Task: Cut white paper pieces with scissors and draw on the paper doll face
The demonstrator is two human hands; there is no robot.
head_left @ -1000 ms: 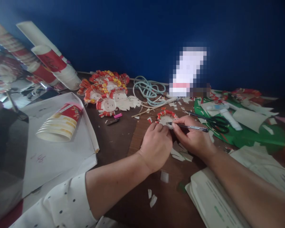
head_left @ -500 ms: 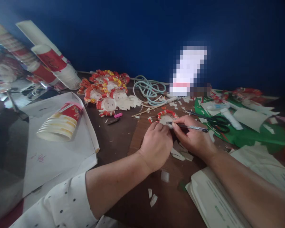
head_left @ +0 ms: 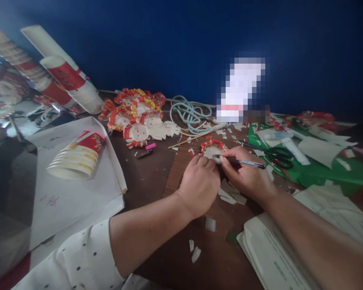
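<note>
My right hand [head_left: 245, 169] is closed in a writing grip on a pen [head_left: 249, 163] with a dark front and a clear barrel. The pen's tip rests at the white middle of a paper-cup craft [head_left: 211, 150] with a curled red rim. Closed over the near edge of that craft, my left hand [head_left: 201, 183] presses it to the table; its fingertips are hidden. Behind to the left lie several similar paper-cup crafts [head_left: 136, 133], some with faces drawn on them. Paper scraps [head_left: 226, 196] lie under and around my right hand.
A white box lid [head_left: 63, 213] bears nested paper cups [head_left: 75, 157]. Stacked cups [head_left: 75, 86] lean at the back left. A pale blue cable [head_left: 190, 117] lies coiled behind. Black scissors [head_left: 275, 156] and a glue stick [head_left: 295, 151] lie on green sheet [head_left: 317, 173]. A pixelated upright screen stands behind.
Almost nothing differs. Both hands, the pen and the paper-cup craft keep their places, with only a slight shift of the whole view.
</note>
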